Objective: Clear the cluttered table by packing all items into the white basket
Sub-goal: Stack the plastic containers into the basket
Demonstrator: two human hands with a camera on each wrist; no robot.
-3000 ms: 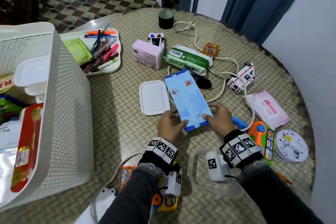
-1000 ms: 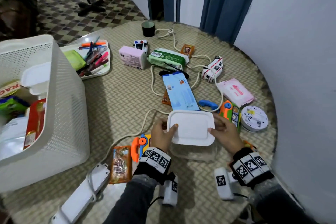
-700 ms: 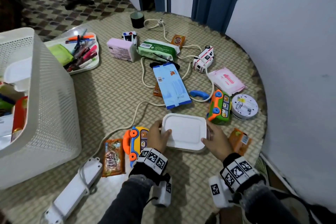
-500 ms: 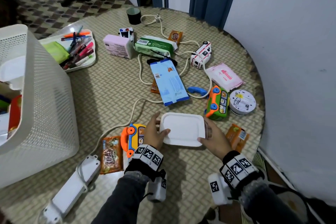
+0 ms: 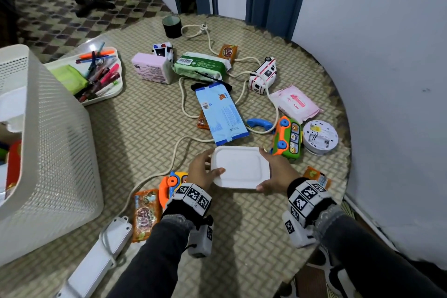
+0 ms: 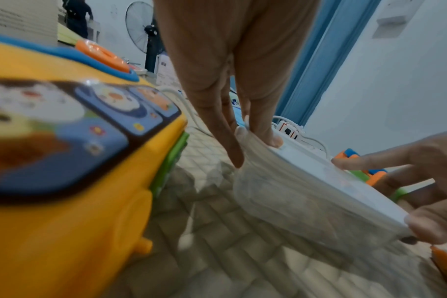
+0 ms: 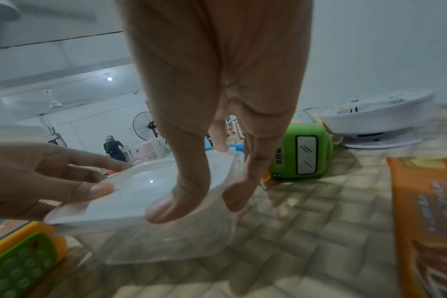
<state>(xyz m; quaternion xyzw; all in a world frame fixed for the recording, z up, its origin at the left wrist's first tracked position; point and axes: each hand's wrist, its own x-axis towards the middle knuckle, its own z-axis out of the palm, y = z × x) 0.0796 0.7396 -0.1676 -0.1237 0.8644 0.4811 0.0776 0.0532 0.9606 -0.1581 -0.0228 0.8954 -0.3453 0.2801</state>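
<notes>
**Both hands on the lidded box**

The white basket stands well left of the fingers. Between the hands sits a clear box with a white lid. The left hand and right hand clamp its opposite ends, thumbs on the lid, fingers down the sides.

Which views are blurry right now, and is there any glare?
Head view: sharp, evenly lit, a bright patch on the pen tray. Left wrist: yellow toy and clear container smeared. Right wrist: orange packet blurred, small glint on the white lid.
</notes>
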